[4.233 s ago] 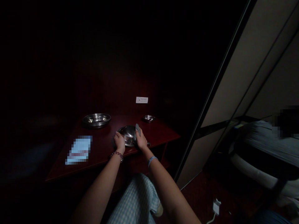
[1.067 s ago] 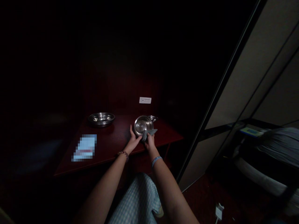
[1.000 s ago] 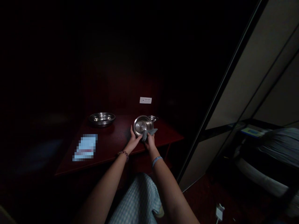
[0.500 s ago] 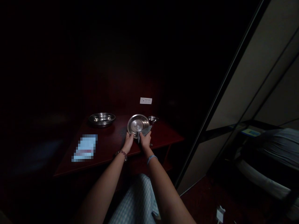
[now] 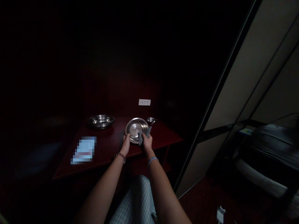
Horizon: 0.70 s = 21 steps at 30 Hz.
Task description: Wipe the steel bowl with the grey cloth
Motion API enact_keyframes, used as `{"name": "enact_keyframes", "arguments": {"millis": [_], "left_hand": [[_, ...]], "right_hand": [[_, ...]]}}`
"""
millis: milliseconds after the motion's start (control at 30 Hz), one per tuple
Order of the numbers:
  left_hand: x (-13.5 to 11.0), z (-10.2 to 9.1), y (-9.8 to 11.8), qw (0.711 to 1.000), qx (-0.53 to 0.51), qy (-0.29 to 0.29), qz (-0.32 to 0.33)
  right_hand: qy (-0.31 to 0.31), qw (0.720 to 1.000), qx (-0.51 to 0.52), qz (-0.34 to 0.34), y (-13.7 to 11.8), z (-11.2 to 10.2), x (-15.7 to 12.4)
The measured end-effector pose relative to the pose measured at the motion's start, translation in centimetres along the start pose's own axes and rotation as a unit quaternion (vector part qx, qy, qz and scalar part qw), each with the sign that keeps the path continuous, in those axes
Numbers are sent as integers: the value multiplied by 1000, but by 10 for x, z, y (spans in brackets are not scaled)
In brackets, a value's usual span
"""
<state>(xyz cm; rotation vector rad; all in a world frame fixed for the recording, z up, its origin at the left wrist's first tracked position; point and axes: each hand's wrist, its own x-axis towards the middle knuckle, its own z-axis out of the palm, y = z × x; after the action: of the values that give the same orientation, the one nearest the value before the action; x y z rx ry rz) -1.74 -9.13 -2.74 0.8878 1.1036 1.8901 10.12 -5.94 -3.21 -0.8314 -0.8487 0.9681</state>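
Note:
A shiny steel bowl [image 5: 135,128] is tilted toward me above the front of the dark red table [image 5: 109,146]. My left hand [image 5: 126,144] grips its lower left rim, thumb over the edge. In my right hand [image 5: 147,142] is a grey cloth [image 5: 140,138], pressed against the bowl's lower right rim. Fingers of both hands are partly hidden behind the bowl and cloth. Behind it to the right stands a small steel bowl [image 5: 151,120]. Wide steel bowls [image 5: 101,121], apparently stacked, rest at the back left.
A blurred-out light blue item [image 5: 84,149] lies on the table's left part. A white socket plate [image 5: 144,102] is on the back wall. To the right rises a pale panel [image 5: 224,99] with a dark frame. A small white object [image 5: 220,214] is on the floor.
My right hand and the cloth have shifted slightly along the bowl's lower right rim. My left hand still grips the bowl's left side. The view has moved a little.

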Motion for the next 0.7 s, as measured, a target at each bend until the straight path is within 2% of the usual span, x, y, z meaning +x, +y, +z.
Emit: {"name": "enact_keyframes", "arguments": {"millis": [100, 200, 333, 700], "left_hand": [[-3, 3, 4, 1000, 9, 20, -20], [-5, 5, 9, 1000, 19, -6, 13], [-5, 6, 11, 999, 27, 2, 21], [-5, 3, 8, 1000, -26, 11, 1]], "right_hand": [[1, 999, -34, 7, -1, -2, -1], [10, 999, -45, 0, -4, -2, -2], [15, 998, -59, -8, -8, -2, -4], [8, 990, -140, 0, -4, -3, -5]]}}
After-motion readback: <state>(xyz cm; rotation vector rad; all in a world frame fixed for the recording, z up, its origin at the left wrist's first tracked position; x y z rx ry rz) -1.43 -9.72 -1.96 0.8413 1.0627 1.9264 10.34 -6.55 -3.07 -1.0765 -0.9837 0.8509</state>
